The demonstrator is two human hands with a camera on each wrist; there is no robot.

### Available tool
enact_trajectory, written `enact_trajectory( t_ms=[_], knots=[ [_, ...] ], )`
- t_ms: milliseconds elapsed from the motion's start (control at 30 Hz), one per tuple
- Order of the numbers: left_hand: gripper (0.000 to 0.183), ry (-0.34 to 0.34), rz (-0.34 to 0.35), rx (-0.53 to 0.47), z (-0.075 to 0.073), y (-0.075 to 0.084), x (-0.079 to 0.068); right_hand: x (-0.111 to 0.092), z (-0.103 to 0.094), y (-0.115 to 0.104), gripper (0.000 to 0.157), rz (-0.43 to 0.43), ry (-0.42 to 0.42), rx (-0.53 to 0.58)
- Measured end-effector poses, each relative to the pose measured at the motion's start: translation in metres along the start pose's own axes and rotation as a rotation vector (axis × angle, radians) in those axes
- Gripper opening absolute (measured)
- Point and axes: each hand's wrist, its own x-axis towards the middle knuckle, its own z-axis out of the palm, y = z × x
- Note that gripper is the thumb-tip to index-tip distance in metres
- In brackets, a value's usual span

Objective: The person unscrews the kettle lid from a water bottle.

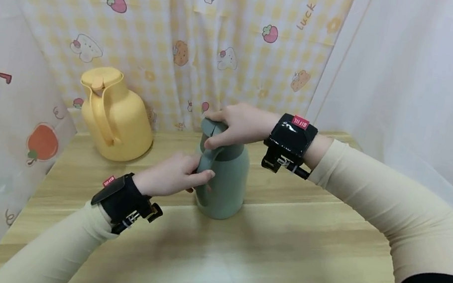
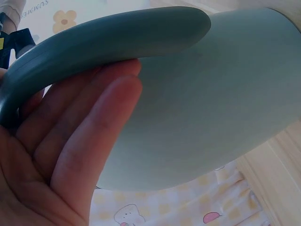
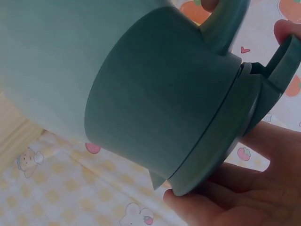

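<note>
A sage-green vacuum jug stands on the wooden table, its darker green collar and lid at the top. My left hand holds the jug's curved handle, with fingers passing between handle and body in the left wrist view. From above, my right hand grips the lid. Its fingertips reach the lid's edge by the spout, and the thumb is on the raised lever at the handle side. The palm hides part of the lid in the head view.
A yellow jug of similar shape stands at the back left, near the patterned curtain. Pale sheeting hangs on both sides. The wooden tabletop extends in front of the green jug and to its right.
</note>
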Motion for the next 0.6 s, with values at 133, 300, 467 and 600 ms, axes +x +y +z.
enact_trajectory(
  t_ms=[133,300,467,600],
  knots=[
    [0.025,-0.015,0.002,-0.011,0.001,-0.001,0.0,-0.001,0.001,0.005,0.077,-0.031,-0.012,0.014],
    [0.026,-0.011,0.017,-0.008,-0.002,0.0,0.001,-0.001,-0.003,0.011,0.075,-0.099,-0.005,-0.013],
    [0.026,-0.03,0.009,-0.026,-0.002,-0.001,-0.002,0.001,-0.001,0.018,0.073,-0.163,-0.022,-0.008],
    [0.025,-0.044,-0.01,-0.066,0.001,-0.004,0.002,0.003,0.0,0.024,0.074,-0.166,-0.037,0.015]
  ],
)
